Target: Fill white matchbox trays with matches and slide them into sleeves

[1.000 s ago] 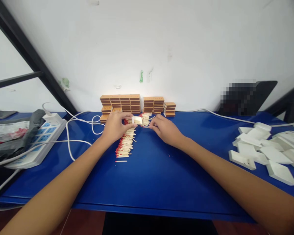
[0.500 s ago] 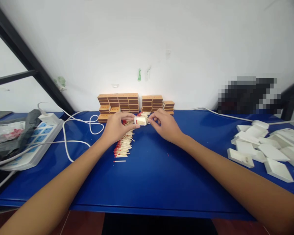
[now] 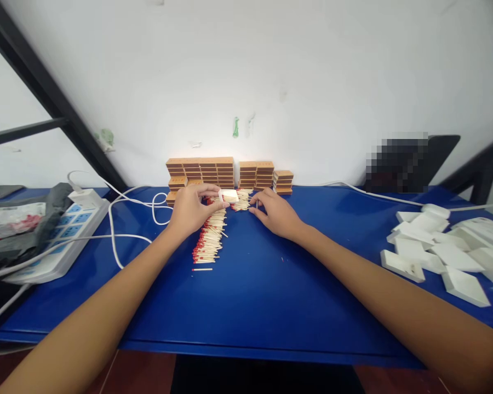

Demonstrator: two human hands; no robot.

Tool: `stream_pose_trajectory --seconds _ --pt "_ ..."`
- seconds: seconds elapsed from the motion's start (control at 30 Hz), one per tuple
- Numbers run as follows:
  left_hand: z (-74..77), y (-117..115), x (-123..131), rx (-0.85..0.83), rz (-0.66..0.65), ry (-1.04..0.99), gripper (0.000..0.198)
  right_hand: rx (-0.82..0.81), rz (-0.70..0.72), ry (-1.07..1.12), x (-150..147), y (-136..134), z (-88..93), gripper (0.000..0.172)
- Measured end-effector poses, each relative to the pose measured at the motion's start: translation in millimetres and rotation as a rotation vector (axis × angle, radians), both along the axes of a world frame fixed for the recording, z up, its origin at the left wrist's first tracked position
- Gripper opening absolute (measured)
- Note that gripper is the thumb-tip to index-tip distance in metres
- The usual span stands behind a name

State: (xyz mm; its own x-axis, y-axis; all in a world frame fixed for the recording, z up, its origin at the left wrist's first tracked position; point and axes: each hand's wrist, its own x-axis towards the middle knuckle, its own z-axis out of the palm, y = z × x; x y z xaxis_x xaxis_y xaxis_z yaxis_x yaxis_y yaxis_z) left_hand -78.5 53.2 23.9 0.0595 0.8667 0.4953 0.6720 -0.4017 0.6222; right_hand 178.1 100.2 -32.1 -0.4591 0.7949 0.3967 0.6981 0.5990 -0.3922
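My left hand [image 3: 191, 210] grips a small white matchbox tray [image 3: 229, 196] between thumb and fingers, with pale matchsticks lying in it. Below that hand, a long heap of red-tipped matches [image 3: 209, 241] runs toward the front. A smaller pile of matches [image 3: 242, 200] lies between my two hands. My right hand [image 3: 273, 210] is just right of this pile, its thumb and index finger curled around a thin pale stick, which looks like a match. One single match [image 3: 202, 269] lies apart, in front of the long heap.
Brown matchboxes [image 3: 201, 171] stand stacked along the wall, with shorter stacks [image 3: 257, 174] to their right. Several white trays [image 3: 419, 249] lie loose on the blue table [image 3: 271, 312] at the right. A power strip [image 3: 69, 235], white cables [image 3: 113, 235] and a grey bag [image 3: 20, 219] occupy the left.
The tray in my left hand has shifted slightly left and up, away from my right hand. My right hand has come down a little beside the small match pile.
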Motion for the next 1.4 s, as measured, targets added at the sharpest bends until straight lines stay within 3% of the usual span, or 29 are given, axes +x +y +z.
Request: stream_pose_trajectory --seconds 1.0,1.13,1.4 --pt "-1.3 1 -2 0.022 -0.018 0.043 0.034 -0.064 0.19 -0.049 -7 -12 9.7 0.012" --pt "-1.2 2 -2 0.023 -0.018 0.036 0.034 -0.048 0.177 -0.005 -10 -14 7.9 0.003" --pt "-1.8 3 -2 0.028 -0.009 0.065 0.034 -0.071 0.13 -0.059 -11 -13 10.0 0.007"
